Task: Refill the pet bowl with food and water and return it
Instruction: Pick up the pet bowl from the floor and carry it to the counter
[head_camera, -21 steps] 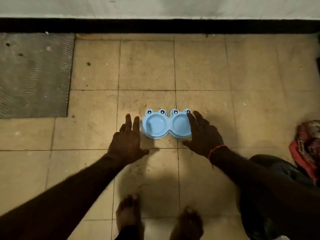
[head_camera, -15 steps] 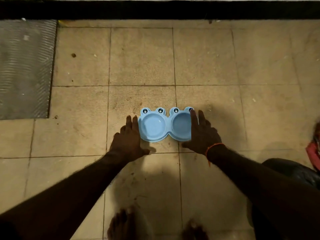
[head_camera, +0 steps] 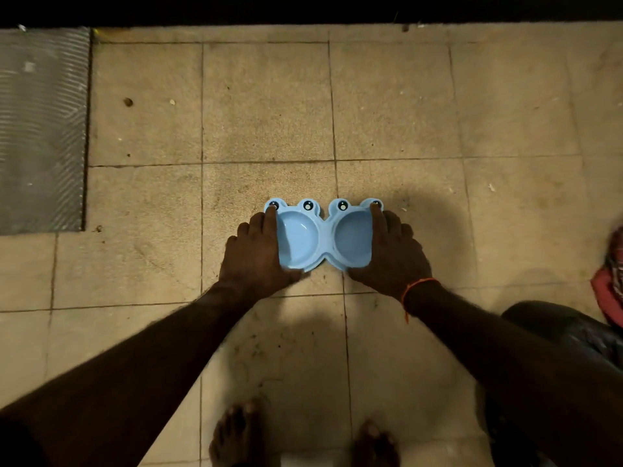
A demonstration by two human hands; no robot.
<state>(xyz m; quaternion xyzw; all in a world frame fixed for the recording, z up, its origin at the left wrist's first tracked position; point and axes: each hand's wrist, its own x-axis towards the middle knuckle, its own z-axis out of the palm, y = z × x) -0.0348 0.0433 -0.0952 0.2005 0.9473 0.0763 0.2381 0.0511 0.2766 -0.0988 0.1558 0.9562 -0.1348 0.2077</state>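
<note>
Pet bowl (head_camera: pixel 323 235), frame centre, on the tiled floor (head_camera: pixel 269 106), both wells empty.
Looks like light, stiff, smooth plastic; best taken by the end rims. Left hand (head_camera: pixel 256 254) and right hand (head_camera: pixel 391 252) clasp opposite ends, fingers (head_camera: pixel 270 215) over rims, thumbs at the near edge.

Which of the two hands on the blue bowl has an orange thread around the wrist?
The right hand, at the right end of the blue double pet bowl. The left hand at the other end has a bare wrist.

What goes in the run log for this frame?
stage: pickup | pet bowl: on floor, both wells empty | left hand: grips left end | right hand: grips right end
</note>
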